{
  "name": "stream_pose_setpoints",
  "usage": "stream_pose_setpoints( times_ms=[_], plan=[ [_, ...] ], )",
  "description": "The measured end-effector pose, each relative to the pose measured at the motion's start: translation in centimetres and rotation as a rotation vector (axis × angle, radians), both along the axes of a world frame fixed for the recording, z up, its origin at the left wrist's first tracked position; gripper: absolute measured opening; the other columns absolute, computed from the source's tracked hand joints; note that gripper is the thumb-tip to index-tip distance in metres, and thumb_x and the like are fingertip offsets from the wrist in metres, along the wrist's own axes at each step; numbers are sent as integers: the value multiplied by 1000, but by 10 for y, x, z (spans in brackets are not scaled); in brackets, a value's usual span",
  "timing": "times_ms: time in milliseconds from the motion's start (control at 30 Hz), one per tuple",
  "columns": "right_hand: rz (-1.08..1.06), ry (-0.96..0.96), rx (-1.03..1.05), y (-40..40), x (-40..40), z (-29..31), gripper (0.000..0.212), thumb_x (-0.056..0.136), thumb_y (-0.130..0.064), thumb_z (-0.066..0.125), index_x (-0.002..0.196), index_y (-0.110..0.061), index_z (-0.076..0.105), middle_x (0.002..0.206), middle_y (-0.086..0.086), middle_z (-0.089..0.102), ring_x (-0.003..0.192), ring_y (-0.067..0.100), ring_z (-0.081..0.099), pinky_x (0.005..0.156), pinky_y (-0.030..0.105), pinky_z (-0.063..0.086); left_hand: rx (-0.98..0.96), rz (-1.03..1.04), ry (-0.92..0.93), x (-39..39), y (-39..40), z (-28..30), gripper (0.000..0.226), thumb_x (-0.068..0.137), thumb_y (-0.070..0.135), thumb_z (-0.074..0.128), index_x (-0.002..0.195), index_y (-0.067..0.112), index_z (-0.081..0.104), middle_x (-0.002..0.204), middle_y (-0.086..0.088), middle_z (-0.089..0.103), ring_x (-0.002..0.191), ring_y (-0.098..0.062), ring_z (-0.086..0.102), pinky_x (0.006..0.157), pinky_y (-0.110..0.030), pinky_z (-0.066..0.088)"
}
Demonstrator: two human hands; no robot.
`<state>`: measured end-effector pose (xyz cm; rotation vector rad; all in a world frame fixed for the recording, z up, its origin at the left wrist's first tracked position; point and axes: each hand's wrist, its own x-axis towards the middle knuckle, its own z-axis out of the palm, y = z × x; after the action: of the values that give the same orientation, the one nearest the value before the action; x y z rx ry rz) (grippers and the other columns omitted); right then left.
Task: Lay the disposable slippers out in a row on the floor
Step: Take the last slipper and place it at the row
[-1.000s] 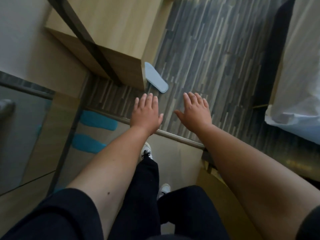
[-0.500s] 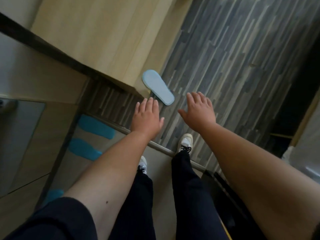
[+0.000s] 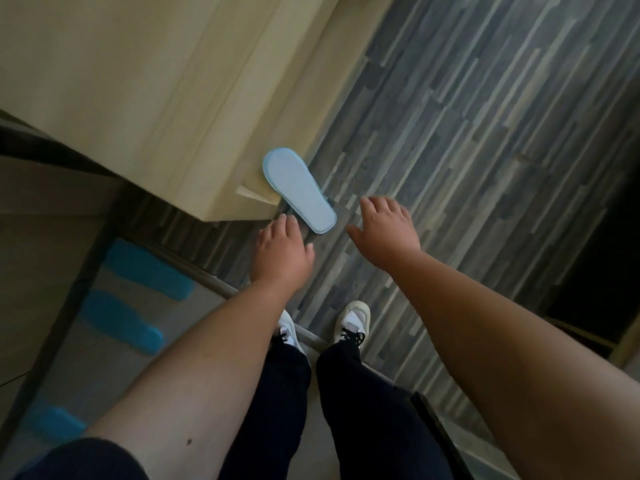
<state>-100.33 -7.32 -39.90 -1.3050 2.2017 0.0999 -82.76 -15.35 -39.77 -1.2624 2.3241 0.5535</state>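
Below us, a pale blue disposable slipper (image 3: 299, 189) lies sole-up on the grey striped plank floor (image 3: 467, 140), its far end against the foot of a light wooden cabinet (image 3: 166, 91) and its near end pointing toward our hands. We hold both hands out over the floor, palms down, fingers loosely spread and gripping nothing. Our left hand (image 3: 281, 251) hangs just near and left of the slipper's near end, its fingertips close to it but apart from it. Our right hand (image 3: 386, 230) hangs to the right of that same end, a little farther from it, thumb turned toward the slipper. The slipper's near tip thus sits between the two hands, slightly beyond them.

To the left, across a metal threshold strip (image 3: 221, 289), three darker blue slippers (image 3: 145, 271) lie side by side on a paler floor, well apart from the hands. Near us, our white sneakers (image 3: 351, 322) and dark trousers (image 3: 280, 410) stand at the threshold.
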Motion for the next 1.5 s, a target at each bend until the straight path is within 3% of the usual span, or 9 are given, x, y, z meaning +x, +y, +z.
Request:
stream_pose_setpoints(
  times_ms=[167, 467, 667, 767, 900, 1000, 1067, 1333, 1500],
  plan=[
    [-128, -102, 21, -32, 13, -94, 58, 94, -50, 43, 138, -13, 41, 140, 13, 48, 131, 33, 39, 106, 46, 32, 177, 280, 15, -8, -15, -96, 63, 93, 40, 45, 144, 9, 27, 150, -14, 34, 133, -32, 40, 98, -43, 43],
    [-271, -266, 71, -73, 16, -241, 56, 93, -45, 46, 138, -11, 40, 138, 14, 47, 123, 34, 45, 97, 45, 41, 361, 900, 98, -30, -52, -245, 51, 95, 38, 43, 137, 10, 41, 140, -13, 49, 126, -34, 49, 96, -41, 41],
    [-327, -332, 39, -89, 22, -287, 60, 93, -42, 46, 145, -14, 32, 140, 14, 48, 123, 35, 48, 97, 46, 43, 269, 1029, 221, -33, -61, -287, 32, 96, 32, 42, 119, 12, 54, 124, -13, 60, 113, -32, 57, 96, -42, 44],
    [-340, -341, -2, -99, 23, -297, 56, 93, -39, 45, 143, -16, 33, 135, 14, 51, 116, 36, 53, 87, 44, 46, 261, 1077, 306, -35, -66, -295, 26, 95, 29, 44, 111, 15, 58, 115, -11, 65, 105, -30, 60, 94, -39, 47],
    [-380, -368, -26, -111, 15, -297, 38, 93, -31, 45, 126, -14, 51, 118, 14, 62, 104, 33, 58, 72, 34, 41, 279, 1139, 380, -37, -74, -299, 20, 93, 28, 48, 105, 18, 60, 109, -10, 67, 99, -29, 63, 94, -42, 50],
    [-424, -390, -43, -113, 0, -275, 15, 89, -26, 49, 88, -17, 62, 91, 9, 63, 91, 31, 60, 66, 29, 36, 242, 1092, 405, -39, -74, -283, 10, 92, 26, 52, 89, 20, 59, 99, -8, 68, 87, -24, 60, 82, -30, 47],
    [-457, -406, -35, -105, -11, -249, 14, 87, -24, 55, 77, -17, 60, 81, 6, 59, 83, 28, 59, 64, 27, 34, 239, 1049, 425, -43, -70, -258, 8, 91, 25, 54, 86, 21, 59, 93, -7, 68, 81, -22, 57, 75, -28, 43],
    [-794, -585, 25, -24, -30, -68, 11, 82, -16, 69, 76, -14, 60, 63, 6, 60, 57, 20, 55, 55, 29, 46, 422, 845, 479, -50, -21, -74, 8, 90, 21, 56, 86, 17, 62, 94, -10, 71, 90, -28, 64, 83, -36, 50],
    [-917, -687, -36, 16, -21, 64, 26, 84, -11, 68, 106, -20, 58, 77, 6, 63, 56, 14, 58, 49, 24, 43, 436, 738, 490, -49, 3, 60, 9, 89, 20, 57, 82, 18, 62, 91, -10, 71, 83, -25, 62, 78, -34, 49]
  ],
)
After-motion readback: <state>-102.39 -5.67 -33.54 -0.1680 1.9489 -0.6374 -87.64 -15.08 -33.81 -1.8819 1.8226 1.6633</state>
